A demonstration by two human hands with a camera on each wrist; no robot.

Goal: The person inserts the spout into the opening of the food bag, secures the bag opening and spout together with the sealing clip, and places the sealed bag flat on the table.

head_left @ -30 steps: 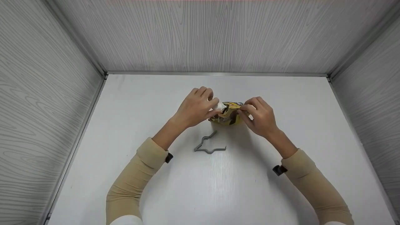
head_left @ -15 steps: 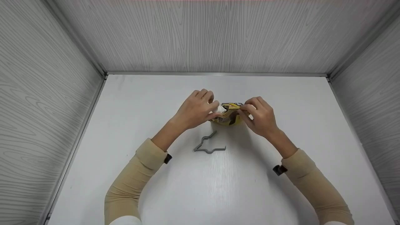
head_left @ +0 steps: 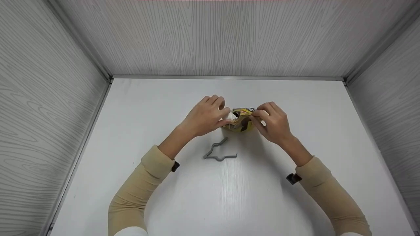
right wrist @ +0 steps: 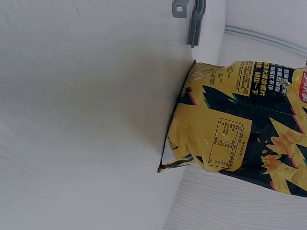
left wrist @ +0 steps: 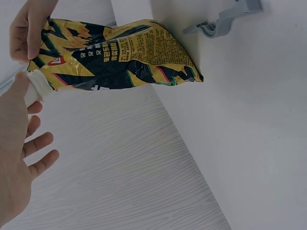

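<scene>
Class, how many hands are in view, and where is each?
2: the left hand holds a white object at the top of the bag; the right hand pinches the bag's edge.

High, downward head view; close wrist views, bag (left wrist: 115,55) in both.

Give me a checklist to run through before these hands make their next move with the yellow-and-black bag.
1. Left hand pinching the white cap-like piece: ok.
2. Right hand pinching the top edge of the snack bag: ok.
3. Snack bag upright, bottom end downward: ok.
4. White cap-like piece fully seated in the bag's mouth: cannot tell; fingers and bag partly hide it.
5. Grey clip open on the table: ok.
6. Grey clip fastened on the bag: not ok; it lies apart.
</scene>
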